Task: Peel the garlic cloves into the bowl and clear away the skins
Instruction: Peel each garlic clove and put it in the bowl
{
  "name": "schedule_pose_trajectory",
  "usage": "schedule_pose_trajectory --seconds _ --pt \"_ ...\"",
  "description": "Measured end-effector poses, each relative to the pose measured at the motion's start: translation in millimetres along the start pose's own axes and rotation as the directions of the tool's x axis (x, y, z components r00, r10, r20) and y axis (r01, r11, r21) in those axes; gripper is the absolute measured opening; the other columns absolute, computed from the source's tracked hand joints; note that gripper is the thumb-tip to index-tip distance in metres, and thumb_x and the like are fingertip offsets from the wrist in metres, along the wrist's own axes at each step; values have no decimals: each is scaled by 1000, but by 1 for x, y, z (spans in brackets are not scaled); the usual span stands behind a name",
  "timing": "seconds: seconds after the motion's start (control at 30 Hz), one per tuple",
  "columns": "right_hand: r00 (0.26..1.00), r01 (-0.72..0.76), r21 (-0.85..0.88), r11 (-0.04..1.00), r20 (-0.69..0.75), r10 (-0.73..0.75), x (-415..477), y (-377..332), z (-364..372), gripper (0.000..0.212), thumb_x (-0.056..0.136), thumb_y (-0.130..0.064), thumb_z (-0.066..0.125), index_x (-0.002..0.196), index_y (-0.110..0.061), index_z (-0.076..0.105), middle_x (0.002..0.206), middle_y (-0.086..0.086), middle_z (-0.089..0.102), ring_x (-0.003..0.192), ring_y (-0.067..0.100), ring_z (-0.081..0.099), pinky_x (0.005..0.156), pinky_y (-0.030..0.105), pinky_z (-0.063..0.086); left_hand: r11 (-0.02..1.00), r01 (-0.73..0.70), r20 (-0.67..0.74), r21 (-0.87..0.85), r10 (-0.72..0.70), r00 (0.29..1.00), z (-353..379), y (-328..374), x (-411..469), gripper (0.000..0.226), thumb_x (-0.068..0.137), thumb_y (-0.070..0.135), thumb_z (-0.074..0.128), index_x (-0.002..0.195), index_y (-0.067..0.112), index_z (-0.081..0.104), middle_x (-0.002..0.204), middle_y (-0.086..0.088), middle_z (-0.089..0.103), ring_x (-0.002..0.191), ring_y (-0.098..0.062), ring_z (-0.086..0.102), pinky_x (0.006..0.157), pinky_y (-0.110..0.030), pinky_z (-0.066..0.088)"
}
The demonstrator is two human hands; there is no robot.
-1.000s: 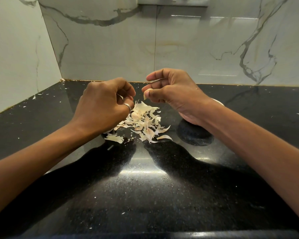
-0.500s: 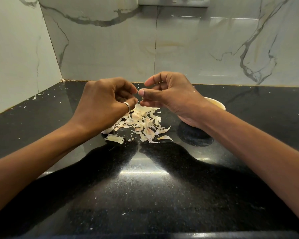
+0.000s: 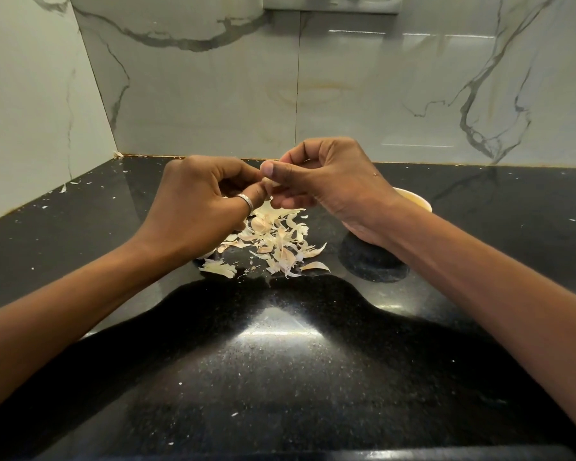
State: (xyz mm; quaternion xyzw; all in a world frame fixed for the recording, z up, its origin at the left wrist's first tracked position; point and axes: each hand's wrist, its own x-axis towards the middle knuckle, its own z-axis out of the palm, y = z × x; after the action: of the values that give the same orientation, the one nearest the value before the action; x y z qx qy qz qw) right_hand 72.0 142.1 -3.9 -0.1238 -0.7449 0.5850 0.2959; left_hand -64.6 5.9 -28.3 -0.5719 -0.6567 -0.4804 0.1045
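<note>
**Two-handed pinch over the worktop.** Both hands meet with fingers curled, clamped together on a small pale garlic clove (image 3: 274, 184). Only a sliver of it shows between the fingertips, so whether skin remains on it cannot be told. The right hand (image 3: 330, 181) pinches it between thumb and forefinger. The left hand (image 3: 197, 207), which wears a silver ring (image 3: 246, 201), closes on it from the left.

Directly below lies a loose heap of dry cream-coloured garlic skins (image 3: 273, 241) on the glossy black speckled stone countertop (image 3: 280, 377). The pale round bowl (image 3: 417, 198) stands to the right, mostly hidden behind the right wrist, so its contents are unseen.

**Risks, as judged:**
- The clove is probably slippery once bare and may escape the pinch, dropping into the skins rather than the bowl.
- The right forearm is close above the rim and may knock the bowl.
- The light skins may scatter farther, joining the white flecks (image 3: 68, 185) at far left.
</note>
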Motion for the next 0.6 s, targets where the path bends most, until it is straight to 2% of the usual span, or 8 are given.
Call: schedule_pose_trajectory --seconds 0.2,0.43,0.6 --pt "994 -83 124 989 87 72 -1 -4 -4 26 89 6 71 113 12 66 106 27 74 78 20 75 68 20 61 997 68 7 -47 -68 998 -2 -4 4 19 90 34 73 103 21 78 82 1 76 65 -18 74 57 -39 63" --pt "994 -75 147 986 89 63 0 -2 -4 27 91 6 69 117 6 67 104 20 77 84 19 76 72 22 62 999 50 0 -18 -50 999 -1 -6 4 13 93 28 71 104 24 76 80 0 75 63 -14 73 58 -41 63" --pt "997 -69 117 991 44 64 1 -3 -5 23 90 9 68 113 5 64 99 21 75 83 25 75 73 29 63 999 43 -34 29 -42 999 0 -8 4 13 95 20 69 106 22 75 86 4 74 74 -16 72 67 -44 62"
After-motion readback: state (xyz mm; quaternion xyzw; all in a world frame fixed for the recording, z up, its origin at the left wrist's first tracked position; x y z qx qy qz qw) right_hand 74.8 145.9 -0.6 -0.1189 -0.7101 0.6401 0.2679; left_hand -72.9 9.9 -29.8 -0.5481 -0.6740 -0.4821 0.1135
